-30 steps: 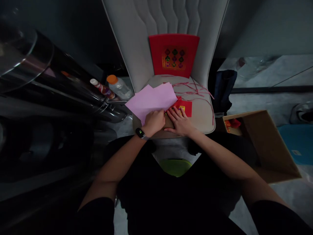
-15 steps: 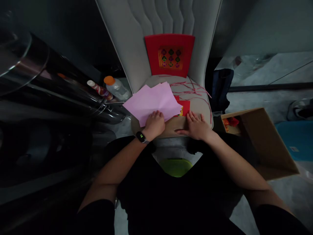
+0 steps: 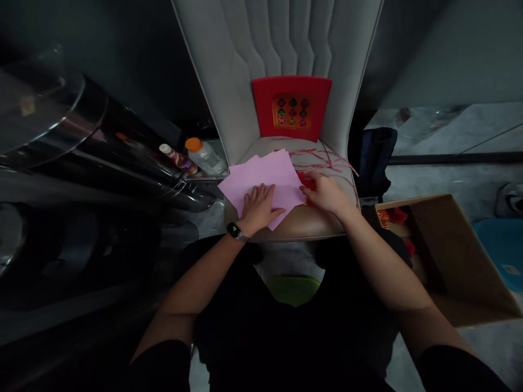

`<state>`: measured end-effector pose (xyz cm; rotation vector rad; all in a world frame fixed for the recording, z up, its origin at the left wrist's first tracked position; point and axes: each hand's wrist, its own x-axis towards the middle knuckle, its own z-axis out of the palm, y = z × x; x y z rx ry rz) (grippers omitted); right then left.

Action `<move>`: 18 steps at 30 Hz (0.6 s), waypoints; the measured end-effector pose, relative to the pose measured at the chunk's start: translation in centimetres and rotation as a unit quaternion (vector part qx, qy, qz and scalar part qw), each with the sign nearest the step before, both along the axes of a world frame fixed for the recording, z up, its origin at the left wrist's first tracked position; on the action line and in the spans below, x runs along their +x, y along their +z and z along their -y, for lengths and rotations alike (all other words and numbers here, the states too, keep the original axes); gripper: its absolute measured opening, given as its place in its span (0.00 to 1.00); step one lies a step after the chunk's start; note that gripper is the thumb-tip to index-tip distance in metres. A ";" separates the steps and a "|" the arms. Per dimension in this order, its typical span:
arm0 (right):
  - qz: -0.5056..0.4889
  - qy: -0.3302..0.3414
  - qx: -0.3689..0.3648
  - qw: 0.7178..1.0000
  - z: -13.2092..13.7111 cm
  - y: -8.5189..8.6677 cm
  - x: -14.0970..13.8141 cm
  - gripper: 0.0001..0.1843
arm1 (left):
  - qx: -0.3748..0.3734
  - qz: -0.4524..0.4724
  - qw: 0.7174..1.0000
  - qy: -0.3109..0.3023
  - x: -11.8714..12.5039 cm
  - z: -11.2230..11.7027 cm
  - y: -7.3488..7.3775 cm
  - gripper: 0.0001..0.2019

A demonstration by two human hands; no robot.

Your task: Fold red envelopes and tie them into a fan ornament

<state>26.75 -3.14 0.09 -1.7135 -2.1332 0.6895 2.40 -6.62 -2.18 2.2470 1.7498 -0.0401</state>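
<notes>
Closest in my view, a green plastic object [image 3: 293, 288] shows on the floor below the front edge of the chair seat [image 3: 314, 224], between the arms. Just above that edge, the left hand [image 3: 257, 209], a black smartwatch [image 3: 234, 230] on its wrist, lies flat with fingers spread on a loose fan of pink paper sheets [image 3: 261, 185]. The sheets sit toward the seat's front left and slightly overhang its left edge. The right hand [image 3: 327, 195] is apart from the left, at the sheets' right edge, with its fingertips [image 3: 306, 182] on a red paper piece [image 3: 305, 178] partly tucked under the pink. I cannot tell whether they grip it or only touch it. Thin red strings [image 3: 322, 158] trail over the seat's back right. Farther on, a red card [image 3: 291, 107] leans against the padded chair back [image 3: 204, 54]. Past the seat's left edge stand a bottle with an orange cap [image 3: 204, 157] and a smaller bottle [image 3: 177, 159]. Off to the right are a dark bag [image 3: 376, 160], a cardboard box [image 3: 449, 256] holding red decorations [image 3: 390, 218], and a blue bin [image 3: 500, 261]
</notes>
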 end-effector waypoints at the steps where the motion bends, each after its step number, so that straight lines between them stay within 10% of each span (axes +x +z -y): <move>1: -0.021 -0.002 0.004 1.000 -0.1 -0.3 -0.1 0.23 | 0.010 0.004 1.000 -0.011 0.0 0.2 0.1 0.41; 5: -0.111 -0.018 0.005 0.994 -0.2 -1.7 0.1 0.26 | 0.024 0.022 0.999 -0.031 0.0 0.5 1.0 0.25; 18: -0.314 -0.066 -0.069 0.945 -1.0 -5.3 0.4 0.25 | 0.039 0.068 0.994 -0.080 1.8 2.0 1.4 0.25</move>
